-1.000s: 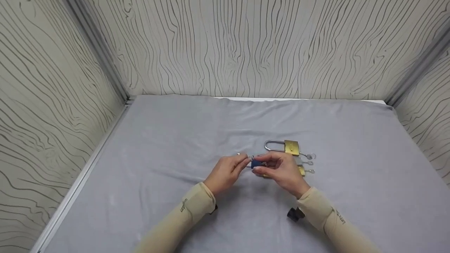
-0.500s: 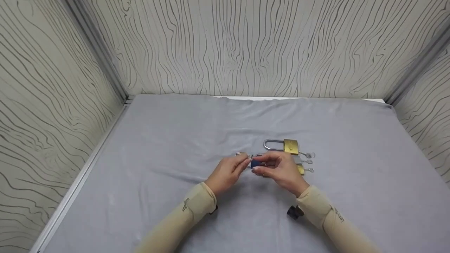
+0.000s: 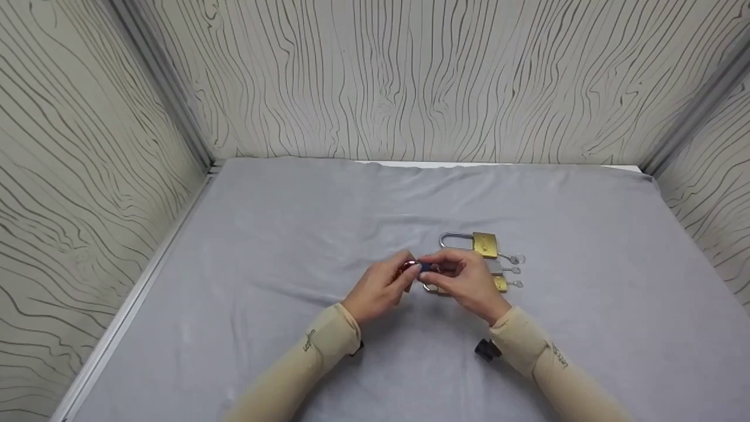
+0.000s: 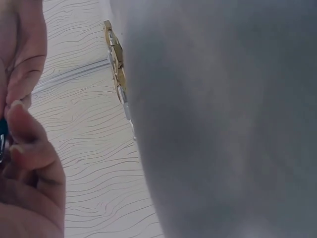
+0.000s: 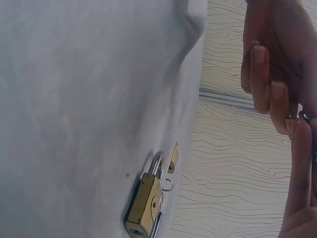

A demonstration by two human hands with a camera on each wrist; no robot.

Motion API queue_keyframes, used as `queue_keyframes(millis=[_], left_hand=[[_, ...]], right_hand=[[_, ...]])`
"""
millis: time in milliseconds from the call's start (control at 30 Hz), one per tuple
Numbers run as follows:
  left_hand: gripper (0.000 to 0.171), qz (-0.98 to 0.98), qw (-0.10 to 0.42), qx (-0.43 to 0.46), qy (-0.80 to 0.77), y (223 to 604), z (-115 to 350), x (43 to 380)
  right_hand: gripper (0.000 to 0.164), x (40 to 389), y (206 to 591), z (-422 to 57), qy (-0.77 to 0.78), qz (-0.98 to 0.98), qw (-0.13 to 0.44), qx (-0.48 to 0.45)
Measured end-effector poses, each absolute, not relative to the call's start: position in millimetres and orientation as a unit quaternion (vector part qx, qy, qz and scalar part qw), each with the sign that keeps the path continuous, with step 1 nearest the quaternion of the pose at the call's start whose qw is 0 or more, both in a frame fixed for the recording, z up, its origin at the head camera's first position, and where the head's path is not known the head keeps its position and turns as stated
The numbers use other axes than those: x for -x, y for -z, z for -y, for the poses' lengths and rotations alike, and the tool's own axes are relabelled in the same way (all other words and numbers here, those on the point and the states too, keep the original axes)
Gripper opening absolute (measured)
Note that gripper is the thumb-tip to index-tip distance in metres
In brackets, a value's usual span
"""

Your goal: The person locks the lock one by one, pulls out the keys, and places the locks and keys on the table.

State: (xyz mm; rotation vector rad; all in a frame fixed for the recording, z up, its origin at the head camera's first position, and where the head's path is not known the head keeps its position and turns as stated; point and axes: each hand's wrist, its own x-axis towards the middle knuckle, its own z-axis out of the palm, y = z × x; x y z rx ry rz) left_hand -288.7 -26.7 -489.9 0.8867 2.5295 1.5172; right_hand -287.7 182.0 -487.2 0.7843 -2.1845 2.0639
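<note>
A small blue padlock (image 3: 425,267) is held between both hands, mostly covered by fingers. My right hand (image 3: 470,282) pinches it from the right with thumb and fingers. From the left, my left hand (image 3: 376,288) grips its other end, where a bit of shiny metal and a reddish-brown patch show, too small to tell. In the left wrist view a teal sliver of the padlock (image 4: 3,127) peeks out at the left edge. Under and behind the right hand lie a brass padlock (image 3: 485,244) with a long shackle, a silver padlock (image 3: 495,268) and a smaller brass padlock (image 3: 500,284).
Keys stick out to the right of the lying padlocks, among them a key (image 3: 515,258) with a ring. A grey cloth (image 3: 293,223) covers the table, with patterned walls (image 3: 375,82) behind and beside it. The right wrist view shows the large brass padlock (image 5: 143,206) close up.
The blue padlock has been raised slightly and turned between the fingers. My left fingers have shifted around its end. A shackle of a lying padlock now shows below the hands.
</note>
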Motion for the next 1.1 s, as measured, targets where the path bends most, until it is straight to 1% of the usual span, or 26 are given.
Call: queue_keyframes(millis=[100, 233, 533, 767, 1100], left_hand=[[0.030, -0.820, 0.038, -0.286, -0.495, 489.6, 28.2, 289.5], [0.029, -0.824, 0.032, -0.286, -0.489, 489.4, 30.5, 291.4], [0.027, -0.817, 0.046, -0.280, -0.502, 491.7, 33.1, 296.5], [0.029, -0.824, 0.043, -0.279, -0.492, 491.0, 35.0, 295.5], [0.033, -0.823, 0.055, -0.274, -0.495, 491.5, 35.5, 294.1]], right_hand=[[0.025, 289.9, 489.6, -182.5, -0.665, 0.695, 0.021, -0.271], [0.024, 292.0, 491.1, -183.9, -0.666, 0.689, 0.014, -0.285], [0.021, 291.9, 489.0, -188.7, -0.620, 0.736, 0.026, -0.271], [0.019, 293.3, 490.8, -190.1, -0.603, 0.744, 0.038, -0.284], [0.017, 294.0, 493.1, -191.4, -0.600, 0.739, 0.044, -0.302]])
